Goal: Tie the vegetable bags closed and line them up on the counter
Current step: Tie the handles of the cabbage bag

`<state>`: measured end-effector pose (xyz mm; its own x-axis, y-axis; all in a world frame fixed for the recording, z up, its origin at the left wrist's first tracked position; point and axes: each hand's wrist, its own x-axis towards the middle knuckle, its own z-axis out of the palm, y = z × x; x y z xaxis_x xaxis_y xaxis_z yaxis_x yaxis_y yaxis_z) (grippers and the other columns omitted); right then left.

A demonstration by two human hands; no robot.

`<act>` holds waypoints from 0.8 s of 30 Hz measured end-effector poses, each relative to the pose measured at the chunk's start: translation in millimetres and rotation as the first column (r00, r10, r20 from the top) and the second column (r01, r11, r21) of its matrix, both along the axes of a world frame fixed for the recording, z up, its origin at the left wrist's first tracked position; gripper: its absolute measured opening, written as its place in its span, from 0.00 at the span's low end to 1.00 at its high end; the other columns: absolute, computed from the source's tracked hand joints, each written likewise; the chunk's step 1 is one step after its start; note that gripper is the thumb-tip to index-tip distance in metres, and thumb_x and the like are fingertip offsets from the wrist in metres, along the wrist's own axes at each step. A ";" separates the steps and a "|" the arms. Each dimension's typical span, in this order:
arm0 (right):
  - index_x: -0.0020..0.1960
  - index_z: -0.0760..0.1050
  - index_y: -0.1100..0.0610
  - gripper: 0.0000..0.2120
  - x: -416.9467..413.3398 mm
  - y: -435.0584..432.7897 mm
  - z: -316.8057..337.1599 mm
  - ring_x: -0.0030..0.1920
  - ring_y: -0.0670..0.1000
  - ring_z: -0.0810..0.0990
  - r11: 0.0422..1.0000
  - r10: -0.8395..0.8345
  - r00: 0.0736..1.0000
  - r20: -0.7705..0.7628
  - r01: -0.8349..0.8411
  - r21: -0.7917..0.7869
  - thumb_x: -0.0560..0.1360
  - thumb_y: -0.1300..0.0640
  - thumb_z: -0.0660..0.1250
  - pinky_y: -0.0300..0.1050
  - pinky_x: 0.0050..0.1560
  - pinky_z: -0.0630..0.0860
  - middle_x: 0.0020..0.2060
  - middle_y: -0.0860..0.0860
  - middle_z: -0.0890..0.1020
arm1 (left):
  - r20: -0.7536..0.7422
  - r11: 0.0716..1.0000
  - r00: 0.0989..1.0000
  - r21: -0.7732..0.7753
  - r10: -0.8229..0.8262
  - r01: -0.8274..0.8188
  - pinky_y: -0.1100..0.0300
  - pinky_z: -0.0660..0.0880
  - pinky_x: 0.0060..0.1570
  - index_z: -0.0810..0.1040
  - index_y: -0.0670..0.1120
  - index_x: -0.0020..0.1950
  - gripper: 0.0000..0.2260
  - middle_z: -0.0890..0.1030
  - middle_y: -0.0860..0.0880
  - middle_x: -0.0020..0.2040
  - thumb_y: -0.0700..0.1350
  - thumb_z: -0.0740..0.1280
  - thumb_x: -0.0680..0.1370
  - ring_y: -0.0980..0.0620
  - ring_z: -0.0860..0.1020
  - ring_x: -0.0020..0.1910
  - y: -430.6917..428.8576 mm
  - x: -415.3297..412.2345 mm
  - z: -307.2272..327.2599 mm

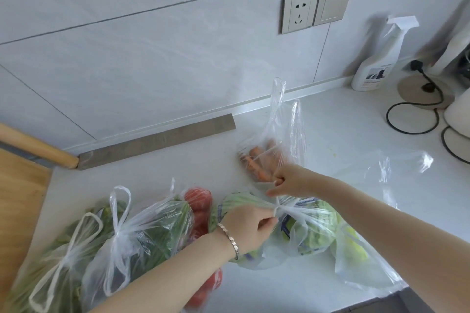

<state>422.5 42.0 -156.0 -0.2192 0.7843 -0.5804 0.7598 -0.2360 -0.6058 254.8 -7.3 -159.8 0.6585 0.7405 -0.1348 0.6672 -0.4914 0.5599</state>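
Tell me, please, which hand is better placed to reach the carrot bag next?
The right hand: it sits right beside the carrot bag, whose handles stand untied. The left hand is nearer, pinching the knot on the cabbage bag.

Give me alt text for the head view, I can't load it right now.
Both hands, left hand and right hand, pull the handles of a cabbage bag into a knot on the white counter. Two tied greens bags and tomatoes lie to the left; an untied carrot bag stands behind.
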 end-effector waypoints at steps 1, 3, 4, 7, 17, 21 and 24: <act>0.25 0.56 0.52 0.25 -6.6 2.7 -4.7 0.23 0.45 0.58 0.998 0.044 0.999 0.012 -0.044 0.049 0.70 0.56 0.70 0.36 0.27 0.58 0.22 0.45 0.61 | 0.015 1.000 1.000 -0.007 0.014 -0.014 0.56 0.66 0.35 0.66 0.46 0.31 0.15 0.75 0.41 0.31 0.48 0.60 0.77 0.50 0.67 0.31 -2.5 0.3 -1.7; 0.26 0.55 0.53 0.24 -18.0 5.1 -15.2 0.25 0.45 0.59 0.977 0.137 0.988 0.070 -0.147 0.156 0.71 0.60 0.68 0.37 0.28 0.58 0.24 0.46 0.61 | -0.018 0.999 1.000 0.033 0.008 -0.007 0.55 0.66 0.33 0.69 0.44 0.31 0.17 0.76 0.41 0.31 0.50 0.59 0.77 0.47 0.69 0.31 -10.7 7.0 -6.0; 0.26 0.54 0.53 0.23 -21.9 5.8 -21.4 0.26 0.45 0.59 0.962 0.171 0.980 0.104 -0.189 0.196 0.71 0.61 0.65 0.37 0.28 0.57 0.24 0.47 0.60 | -0.062 0.999 0.998 0.052 -0.011 0.015 0.56 0.66 0.31 0.69 0.43 0.32 0.18 0.76 0.41 0.30 0.53 0.58 0.77 0.46 0.70 0.30 -14.7 11.7 -8.3; 0.27 0.55 0.53 0.22 -20.3 6.7 -42.6 0.27 0.46 0.59 0.957 0.160 0.973 0.169 -0.195 0.215 0.71 0.56 0.65 0.41 0.28 0.58 0.25 0.47 0.61 | -0.278 0.980 0.947 0.066 -0.162 0.187 0.61 0.56 0.26 0.72 0.42 0.37 0.19 0.75 0.43 0.33 0.56 0.56 0.78 0.45 0.72 0.33 -20.6 23.1 -14.3; 0.26 0.56 0.52 0.23 -4.0 11.7 -61.8 0.28 0.46 0.63 0.968 -0.079 0.978 0.191 0.030 0.249 0.72 0.50 0.66 0.42 0.29 0.60 0.26 0.46 0.63 | -0.616 0.810 0.727 0.235 -0.303 0.537 0.68 0.69 0.23 0.74 0.52 0.23 0.11 0.75 0.56 0.20 0.53 0.73 0.48 0.61 0.72 0.21 -5.9 -4.5 -38.7; 0.25 0.57 0.54 0.24 -0.7 13.2 -48.6 0.24 0.47 0.62 0.925 -0.322 0.947 -0.001 0.315 0.213 0.72 0.52 0.68 0.40 0.28 0.62 0.23 0.48 0.63 | -0.439 0.895 0.869 0.257 -0.228 0.364 0.68 0.67 0.22 0.75 0.51 0.27 0.10 0.75 0.55 0.22 0.53 0.73 0.58 0.58 0.73 0.22 -7.7 1.6 -30.9; 0.27 0.68 0.56 0.19 17.6 2.8 -22.6 0.19 0.46 0.66 0.842 -0.532 0.795 -0.290 0.534 -0.080 0.72 0.50 0.68 0.38 0.26 0.66 0.19 0.48 0.67 | -0.047 0.967 0.980 -0.164 0.192 -0.197 0.63 0.63 0.24 0.69 0.50 0.30 0.12 0.69 0.54 0.23 0.51 0.64 0.73 0.58 0.67 0.22 -1.2 3.2 -14.1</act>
